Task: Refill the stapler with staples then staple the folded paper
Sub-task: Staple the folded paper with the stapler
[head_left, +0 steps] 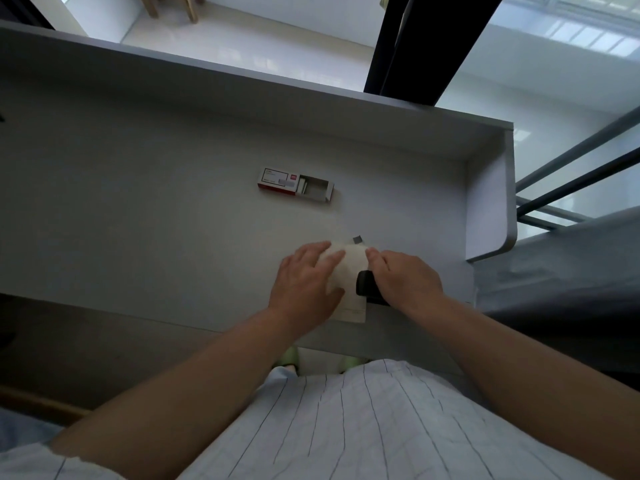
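head | left hand (304, 282) flat, fingers straight, pinning folded paper (349, 271) to desk (156, 202) so it won't slip | right hand (403, 278) presses down on black stapler (366, 284) over paper's right edge; whether its fingers curl round the body can't be told | staple box (296, 184) lies slid open, well apart behind | loose staple strip (358, 239) just past paper

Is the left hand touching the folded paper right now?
Touching. The head view shows the left hand lying flat on the folded paper, its fingers spread across the sheet's left side.
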